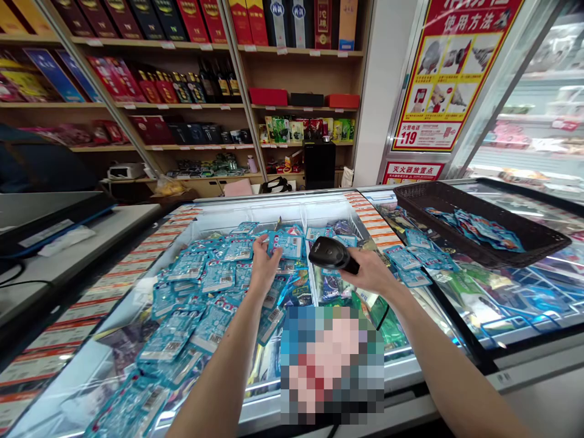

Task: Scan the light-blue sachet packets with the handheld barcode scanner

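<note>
My left hand [264, 267] reaches into an open chest freezer [255, 207] and grips a light-blue packet [286, 244] near the top of a heap of like packets [201, 292]. My right hand [371, 272] holds a black handheld barcode scanner [332, 253], its head aimed left toward the held packet. A dark cable hangs down below this hand. Both forearms stretch forward over the freezer's front edge.
A dark plastic basket [483, 225] with several blue packets rests on the glass lid at right; more packets [420, 261] lie beside it. A grey counter [68, 243] stands left. Shelves of boxes and bottles [182, 91] line the back wall. A glass-door fridge [538, 121] stands right.
</note>
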`<state>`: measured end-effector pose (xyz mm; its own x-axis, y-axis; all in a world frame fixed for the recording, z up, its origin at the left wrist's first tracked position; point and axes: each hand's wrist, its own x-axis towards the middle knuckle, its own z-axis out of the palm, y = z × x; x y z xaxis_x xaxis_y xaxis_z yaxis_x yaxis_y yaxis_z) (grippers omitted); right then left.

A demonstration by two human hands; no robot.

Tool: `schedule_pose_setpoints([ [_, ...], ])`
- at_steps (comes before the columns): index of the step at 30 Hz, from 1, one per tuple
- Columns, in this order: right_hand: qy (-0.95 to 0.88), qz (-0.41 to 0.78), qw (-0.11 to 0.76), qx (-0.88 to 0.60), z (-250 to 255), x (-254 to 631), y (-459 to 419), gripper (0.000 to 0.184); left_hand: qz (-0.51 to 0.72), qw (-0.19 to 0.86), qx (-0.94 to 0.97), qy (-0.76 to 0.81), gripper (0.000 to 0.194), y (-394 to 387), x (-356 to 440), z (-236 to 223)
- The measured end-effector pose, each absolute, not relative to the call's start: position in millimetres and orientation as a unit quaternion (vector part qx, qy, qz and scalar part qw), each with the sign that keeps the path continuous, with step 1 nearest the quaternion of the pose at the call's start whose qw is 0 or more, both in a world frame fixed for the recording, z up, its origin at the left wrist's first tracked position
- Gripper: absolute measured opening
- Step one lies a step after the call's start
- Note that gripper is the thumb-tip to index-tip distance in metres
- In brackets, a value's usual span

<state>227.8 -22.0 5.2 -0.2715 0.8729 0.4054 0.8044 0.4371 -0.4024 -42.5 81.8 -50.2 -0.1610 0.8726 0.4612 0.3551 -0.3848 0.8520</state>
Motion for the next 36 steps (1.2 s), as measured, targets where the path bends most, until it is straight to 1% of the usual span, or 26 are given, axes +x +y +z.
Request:
schedule_pose_setpoints([
  [3,-0.791,0.071,0.305,-0.526,6,229,-21,0.016,0.577,0.282,0.601,0.476,0.052,81,-41,-50],
  [7,-0.785,0.093,0.302,-0.532,8,228,-21,0.018,0.589,0.271,0.602,0.466,0.049,78,-41,-47],
  [10,-0.778,0.094,0.281,-0.554,7,226,-21,0.020,0.590,0.269,0.597,0.473,0.051,77,-42,-47],
  [13,-0.774,0.087,0.258,-0.571,4,224,-21,0.018,0.581,0.283,0.597,0.476,0.053,77,-43,-48],
  [18,-0.786,0.095,0.238,-0.562,1,221,-21,0.016,0.580,0.238,0.596,0.501,0.050,72,-39,-45],
  [23,-0.793,0.112,0.240,-0.549,2,217,-22,0.017,0.562,0.200,0.619,0.511,0.045,63,-32,-37],
  [36,-0.792,0.129,0.240,-0.547,0,219,-22,0.020,0.556,0.208,0.618,0.516,0.046,69,-34,-44],
])
